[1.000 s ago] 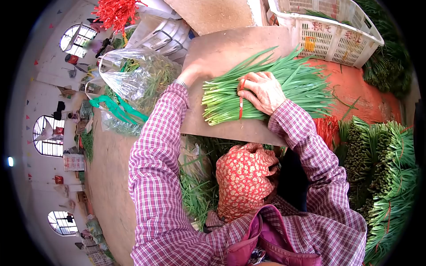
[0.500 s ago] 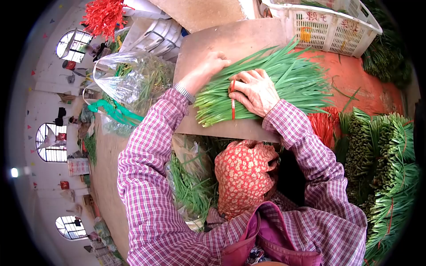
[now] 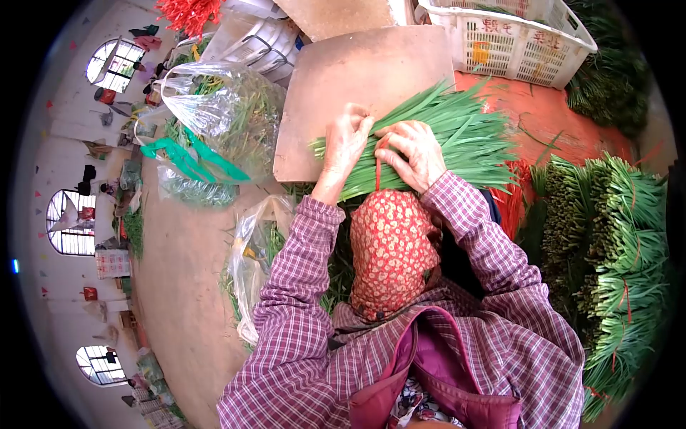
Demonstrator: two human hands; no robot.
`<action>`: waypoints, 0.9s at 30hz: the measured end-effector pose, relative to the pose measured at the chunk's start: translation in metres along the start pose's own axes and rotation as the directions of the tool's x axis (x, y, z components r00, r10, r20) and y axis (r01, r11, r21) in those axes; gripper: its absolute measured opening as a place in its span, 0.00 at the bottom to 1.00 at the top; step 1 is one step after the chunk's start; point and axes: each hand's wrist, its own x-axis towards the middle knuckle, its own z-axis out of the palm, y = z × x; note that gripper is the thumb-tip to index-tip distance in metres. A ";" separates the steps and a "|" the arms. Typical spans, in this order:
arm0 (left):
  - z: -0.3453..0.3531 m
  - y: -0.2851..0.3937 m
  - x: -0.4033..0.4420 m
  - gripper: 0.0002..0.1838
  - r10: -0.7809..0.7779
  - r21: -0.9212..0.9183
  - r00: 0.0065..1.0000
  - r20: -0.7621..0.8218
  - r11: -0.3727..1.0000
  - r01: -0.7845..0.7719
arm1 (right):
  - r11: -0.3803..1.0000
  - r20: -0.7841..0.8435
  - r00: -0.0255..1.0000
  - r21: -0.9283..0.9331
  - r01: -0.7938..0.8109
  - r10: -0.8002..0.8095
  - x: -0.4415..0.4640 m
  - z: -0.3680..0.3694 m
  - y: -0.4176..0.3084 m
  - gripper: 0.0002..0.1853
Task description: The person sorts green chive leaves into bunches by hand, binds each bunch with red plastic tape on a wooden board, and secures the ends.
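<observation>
A bundle of garlic chives [image 3: 457,132] lies across a brown board [image 3: 364,64], its leaf ends pointing right. A thin red tie [image 3: 378,174] crosses the bundle and hangs over its near side. My right hand [image 3: 414,154] rests on the bundle, thumb and fingers closed on the tie. On the bundle's left part, my left hand [image 3: 346,143] is closed in a pinch close to the right fingertips; what it pinches is too small to make out. Just below the bundle, a red flowered cloth [image 3: 393,250] covers something at my lap.
Stacked chive bundles [image 3: 622,243] stand at the right, beside loose red ties [image 3: 516,193]. A white plastic crate [image 3: 511,46] sits behind on the red surface. Clear plastic bags [image 3: 221,114] with green scraps are at the left. More red strips [image 3: 189,14] lie at top left.
My left hand has moved right and in front of the bundle, toward my right hand. The flowered cloth now sits higher, against the bundle's near side. The view has shifted slightly.
</observation>
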 end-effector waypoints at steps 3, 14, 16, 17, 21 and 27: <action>-0.009 0.001 -0.007 0.11 -0.037 -0.107 0.998 0.041 0.993 0.042 | 0.996 -0.057 0.995 -0.040 -0.083 0.080 0.001 0.002 -0.018 0.11; -0.005 -0.014 -0.017 0.11 0.053 -0.194 0.995 -0.080 0.979 -0.068 | 0.872 0.354 0.841 -0.424 -0.245 0.408 0.054 -0.001 -0.025 0.14; -0.004 -0.013 -0.017 0.11 0.124 -0.112 0.985 -0.123 0.984 -0.138 | 0.842 0.429 0.771 -0.479 -0.247 0.470 0.068 -0.001 -0.018 0.16; -0.004 -0.013 -0.017 0.11 0.119 -0.118 0.985 -0.127 0.984 -0.134 | 0.857 0.475 0.771 -0.486 -0.171 0.424 0.072 0.000 -0.015 0.16; 0.001 -0.016 -0.014 0.13 0.108 -0.056 0.982 -0.152 0.991 -0.118 | 0.862 0.608 0.661 -0.491 -0.122 0.440 0.089 0.000 -0.008 0.17; 0.000 -0.018 -0.020 0.14 0.135 -0.037 0.971 -0.198 0.989 -0.145 | 0.865 0.674 0.558 -0.468 -0.184 0.483 0.090 0.004 -0.006 0.19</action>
